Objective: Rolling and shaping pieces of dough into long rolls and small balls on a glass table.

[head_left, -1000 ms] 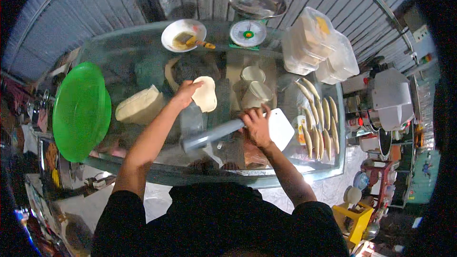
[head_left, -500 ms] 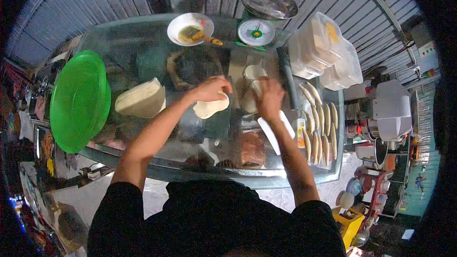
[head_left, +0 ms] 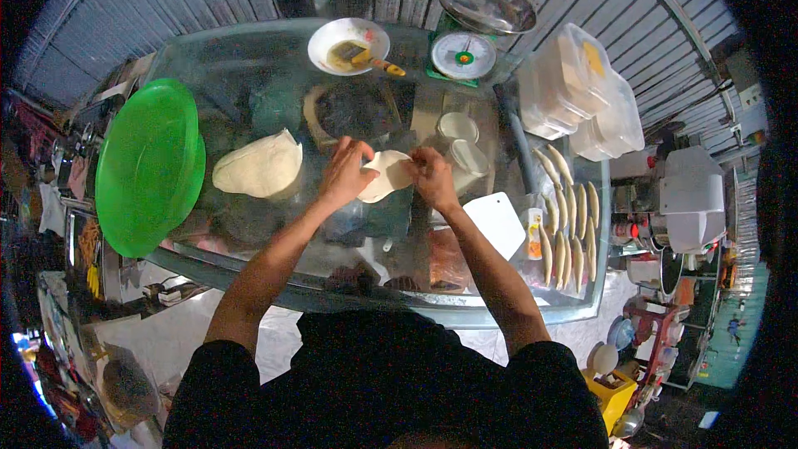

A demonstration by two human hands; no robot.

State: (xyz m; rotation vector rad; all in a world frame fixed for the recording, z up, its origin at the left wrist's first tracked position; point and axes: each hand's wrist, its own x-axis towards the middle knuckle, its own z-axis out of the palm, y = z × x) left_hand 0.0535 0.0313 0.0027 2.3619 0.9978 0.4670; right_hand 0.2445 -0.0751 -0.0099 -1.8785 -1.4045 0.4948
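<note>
A flat, pale piece of dough point(head_left: 387, 175) lies on the glass table point(head_left: 249, 237) between my hands. My left hand point(head_left: 342, 175) curves over its left edge, thumb and fingers gripping the dough. At the right edge, my right hand point(head_left: 432, 176) pinches the dough with bent fingers; the fingertips are partly hidden. A larger lump of dough point(head_left: 258, 168) sits to the left. Just right of my right hand is a whitish round tub point(head_left: 467, 160), with a round pale lid or dish point(head_left: 458, 126) behind it. A white plastic scraper point(head_left: 496, 227) rests beside my right forearm.
A green basin point(head_left: 150, 168) stands at the left. Behind are a bowl point(head_left: 337, 37) with a brush point(head_left: 374, 61) and a scale point(head_left: 464, 56). At the right, slim dough sticks point(head_left: 569, 212) lie in rows near stacked plastic boxes point(head_left: 573, 87).
My right hand has come left from the tub to the dough's right edge. My left hand has shifted to its left edge. The dough now looks flatter and wider, and the scraper is uncovered.
</note>
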